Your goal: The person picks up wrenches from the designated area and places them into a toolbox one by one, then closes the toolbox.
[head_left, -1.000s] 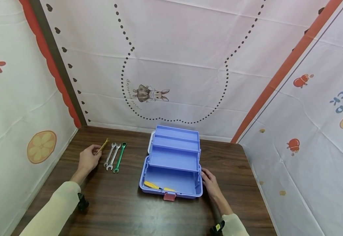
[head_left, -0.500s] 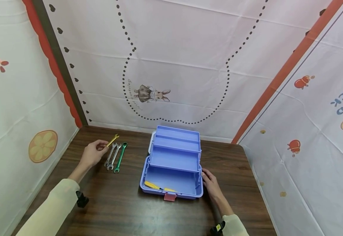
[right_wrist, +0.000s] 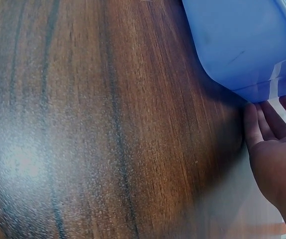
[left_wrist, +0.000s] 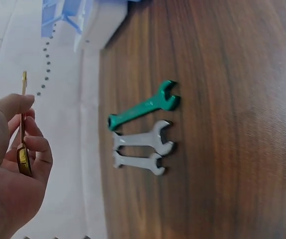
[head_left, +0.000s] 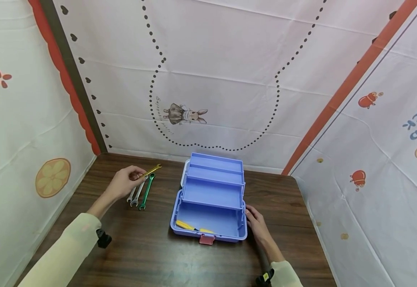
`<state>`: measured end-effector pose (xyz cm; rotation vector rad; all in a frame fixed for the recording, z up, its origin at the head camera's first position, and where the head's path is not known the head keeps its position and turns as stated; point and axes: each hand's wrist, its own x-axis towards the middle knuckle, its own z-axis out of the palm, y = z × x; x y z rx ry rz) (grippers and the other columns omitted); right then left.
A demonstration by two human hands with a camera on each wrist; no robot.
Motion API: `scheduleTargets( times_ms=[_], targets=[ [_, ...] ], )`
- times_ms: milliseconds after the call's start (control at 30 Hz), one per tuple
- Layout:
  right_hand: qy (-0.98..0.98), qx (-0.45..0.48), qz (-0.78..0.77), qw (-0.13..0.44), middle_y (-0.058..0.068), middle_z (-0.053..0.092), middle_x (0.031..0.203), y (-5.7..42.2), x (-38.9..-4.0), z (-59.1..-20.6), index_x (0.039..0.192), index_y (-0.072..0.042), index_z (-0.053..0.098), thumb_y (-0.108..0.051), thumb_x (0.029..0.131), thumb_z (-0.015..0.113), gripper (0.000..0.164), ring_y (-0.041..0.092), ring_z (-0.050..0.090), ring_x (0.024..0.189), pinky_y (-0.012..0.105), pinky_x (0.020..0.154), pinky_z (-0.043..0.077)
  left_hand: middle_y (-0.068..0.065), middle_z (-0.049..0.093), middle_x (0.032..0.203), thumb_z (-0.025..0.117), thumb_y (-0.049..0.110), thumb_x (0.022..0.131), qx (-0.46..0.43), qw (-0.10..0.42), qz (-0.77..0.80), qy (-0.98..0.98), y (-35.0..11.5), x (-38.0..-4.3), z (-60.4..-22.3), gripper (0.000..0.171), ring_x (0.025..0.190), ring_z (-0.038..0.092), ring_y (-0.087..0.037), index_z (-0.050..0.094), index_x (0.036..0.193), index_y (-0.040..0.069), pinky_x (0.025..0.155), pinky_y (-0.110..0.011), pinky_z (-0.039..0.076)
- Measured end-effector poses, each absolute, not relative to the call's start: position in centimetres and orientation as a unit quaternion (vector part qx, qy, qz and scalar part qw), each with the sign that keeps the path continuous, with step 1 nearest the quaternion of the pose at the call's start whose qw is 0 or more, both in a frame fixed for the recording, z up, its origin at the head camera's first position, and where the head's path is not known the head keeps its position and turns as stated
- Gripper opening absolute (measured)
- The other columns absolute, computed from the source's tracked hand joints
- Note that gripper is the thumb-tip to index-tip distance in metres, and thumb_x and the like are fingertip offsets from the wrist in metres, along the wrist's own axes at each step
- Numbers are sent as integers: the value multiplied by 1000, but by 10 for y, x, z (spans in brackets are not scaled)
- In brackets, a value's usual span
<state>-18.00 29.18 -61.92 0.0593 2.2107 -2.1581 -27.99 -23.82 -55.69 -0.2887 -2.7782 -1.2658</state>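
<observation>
My left hand (head_left: 123, 184) pinches a gold-yellow wrench (head_left: 153, 170) between thumb and fingers, raised over the back left of the table. In the left wrist view, part of that wrench (left_wrist: 23, 149) lies along the curled fingers. Beneath the hand, a green wrench (head_left: 147, 192) and two silver wrenches (head_left: 139, 193) lie side by side on the wood, the silver ones partly hidden in the head view. My right hand (head_left: 257, 224) touches the right side of the blue toolbox (head_left: 226, 238) with extended fingers, also seen in the right wrist view.
The toolbox stands open, its stepped trays (head_left: 212, 192) raised toward the back. In its bottom lie yellow-handled tools (head_left: 184, 225) near the front wall, above a red latch (head_left: 206, 239). Printed cloth walls (head_left: 215, 99) enclose the dark wooden table (head_left: 136, 247) at the back and sides.
The left hand has lifted the gold-yellow wrench and carried it rightward, over the silver wrenches toward the green one. The right hand and toolbox stay in place.
</observation>
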Motion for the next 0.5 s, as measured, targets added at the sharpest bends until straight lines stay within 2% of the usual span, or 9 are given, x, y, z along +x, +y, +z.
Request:
scheduleTargets(
  times_ms=[500],
  targets=[
    [718, 28, -695, 30, 25, 59, 140, 292, -181, -620, 144, 13, 52, -11, 113, 49, 39, 16, 64, 113, 27, 92, 57, 2, 67, 95, 81, 14, 96, -216, -6, -403, -889, -199, -282, -529, 14, 85, 59, -18, 77, 110, 12, 70, -31, 52]
  ],
)
